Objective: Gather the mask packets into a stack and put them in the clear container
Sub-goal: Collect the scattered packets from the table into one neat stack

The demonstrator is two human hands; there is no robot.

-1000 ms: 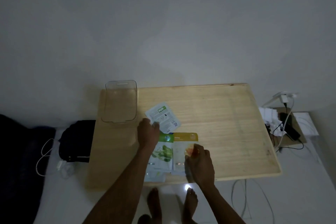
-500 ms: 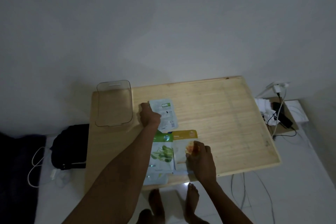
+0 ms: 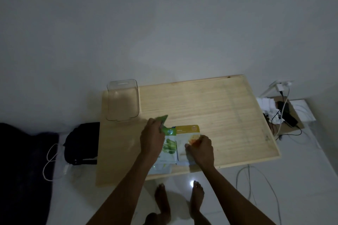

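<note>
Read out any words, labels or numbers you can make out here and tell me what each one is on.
None can be read for sure.
Yellow-topped packet: a short title line, too blurred to read.
Green-topped packet: a round logo, no legible words.
Packet in the left hand: print not visible.

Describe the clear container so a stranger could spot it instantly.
Start at the pale wooden table against the wall and go to its far left corner. The clear container stands there, empty, with a slot handle in its far wall. It is the only see-through thing; the packets nearby are flat and printed.
</note>
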